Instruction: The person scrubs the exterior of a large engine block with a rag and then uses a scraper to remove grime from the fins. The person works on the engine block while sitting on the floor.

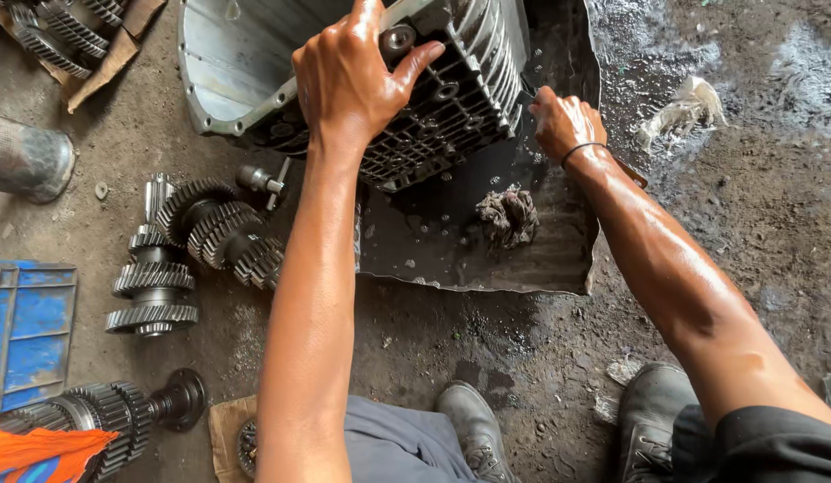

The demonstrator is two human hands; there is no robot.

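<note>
The aluminium gearbox housing [254,63] lies on its side at the top of your view, its open bell end toward the left and its ribbed, bolt-studded flange facing you. It rests on a dark, oily metal sheet [523,259] spread over the dirt floor [487,340].

Your left hand [353,76] grips the upper edge of that flange, fingers curled over the rim and the thumb stretched out beside a round boss. Your right hand [563,121] is clenched at the housing's right lower corner, touching the ribbed side; what it holds, if anything, is hidden under the fingers. A thin dark band circles that wrist. Both forearms shine with oil.

On the sheet just below the housing sits a greasy rag wad [508,217]. To the left, on the floor, lie two gear shafts: a helical gear cluster [220,233] lying at a slant, and a stacked gear shaft [154,277] beside it. Another geared shaft [111,413] lies at the lower left, partly under an orange cloth [40,452], near a blue plastic crate [31,326]. More gears [62,31] rest on cardboard in the top left corner, and a grey metal cylinder [26,161] lies below them. A pale crumpled rag [684,112] sits on the floor to the right. Your black boots [652,411] show at the bottom edge.
</note>
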